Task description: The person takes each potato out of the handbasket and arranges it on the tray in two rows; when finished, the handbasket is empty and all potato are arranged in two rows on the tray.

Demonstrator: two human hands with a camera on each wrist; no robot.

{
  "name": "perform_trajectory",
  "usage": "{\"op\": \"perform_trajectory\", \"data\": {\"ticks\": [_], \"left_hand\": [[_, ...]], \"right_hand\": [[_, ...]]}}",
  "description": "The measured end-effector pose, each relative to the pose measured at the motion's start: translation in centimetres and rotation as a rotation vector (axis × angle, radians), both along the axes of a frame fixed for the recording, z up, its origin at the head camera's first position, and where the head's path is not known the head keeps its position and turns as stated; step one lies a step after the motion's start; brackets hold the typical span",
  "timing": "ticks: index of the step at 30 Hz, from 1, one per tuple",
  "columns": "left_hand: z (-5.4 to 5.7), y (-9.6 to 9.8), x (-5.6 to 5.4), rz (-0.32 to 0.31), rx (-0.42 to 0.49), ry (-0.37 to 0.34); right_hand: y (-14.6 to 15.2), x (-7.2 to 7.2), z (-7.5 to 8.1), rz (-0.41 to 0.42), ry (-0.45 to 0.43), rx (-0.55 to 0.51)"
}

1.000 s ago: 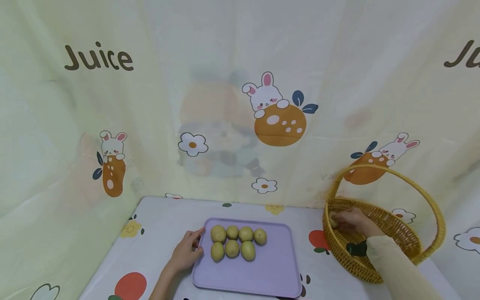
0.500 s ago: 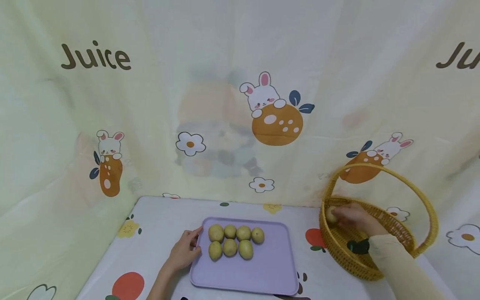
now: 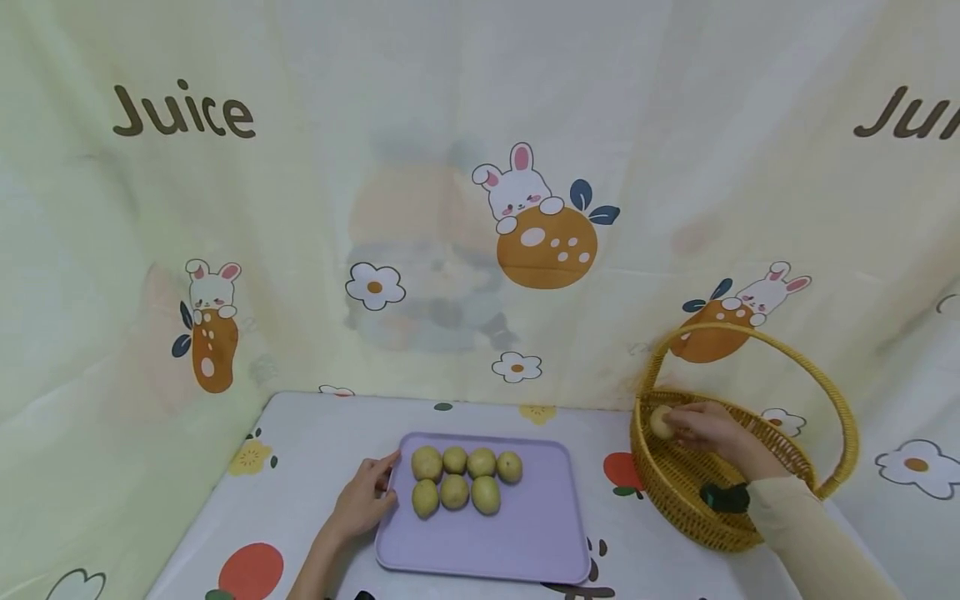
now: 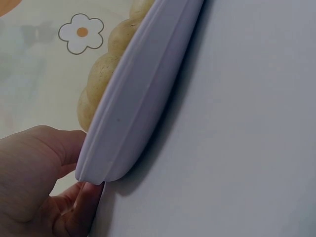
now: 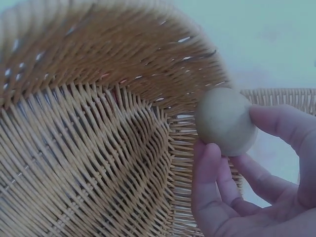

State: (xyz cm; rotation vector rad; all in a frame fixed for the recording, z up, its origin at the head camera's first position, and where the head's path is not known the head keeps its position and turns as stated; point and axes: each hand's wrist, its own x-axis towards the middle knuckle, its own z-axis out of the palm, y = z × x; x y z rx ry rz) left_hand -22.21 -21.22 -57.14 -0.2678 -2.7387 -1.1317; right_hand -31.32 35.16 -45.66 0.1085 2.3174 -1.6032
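My left hand (image 3: 365,497) holds the left edge of a lavender tray (image 3: 480,546). In the left wrist view its thumb and fingers are around the tray's rim (image 4: 126,106). Several yellowish potatoes (image 3: 454,492) lie in two rows toward the tray's back left. My right hand (image 3: 708,431) is within the wicker basket (image 3: 686,504) at the right. It pinches one potato (image 5: 224,121) between the thumb and fingertips, near the basket's inner wall. In the right wrist view, the woven bottom spreads out to the left of the potato.
The basket's tall arched handle (image 3: 810,367) rises over the right forearm. A black band (image 3: 726,498) is at the right wrist. Behind the table, a printed curtain (image 3: 442,108) hangs close. A patterned cloth (image 3: 322,433) covers the table around the tray.
My right hand has lifted the potato slightly from the basket's far left side, so more of it shows. The left hand stays at the tray's edge. The head view has shifted slightly right.
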Motion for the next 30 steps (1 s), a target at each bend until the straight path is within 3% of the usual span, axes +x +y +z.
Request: {"op": "perform_trajectory", "data": {"ticks": [10,24,30], "left_hand": [[-0.2,-0.1,0.0,0.004,-0.016,-0.023],[0.1,-0.1,0.1,-0.014,0.004,0.006],[0.2,0.0,0.0,-0.004,-0.008,-0.007]], "right_hand": [[-1.0,1.4,0.7,-0.005,0.027,0.058],[-2.3,2.7,1.5,0.018,0.063,0.112],[-3.1,3.1,1.6,0.035,0.071,0.052]]}}
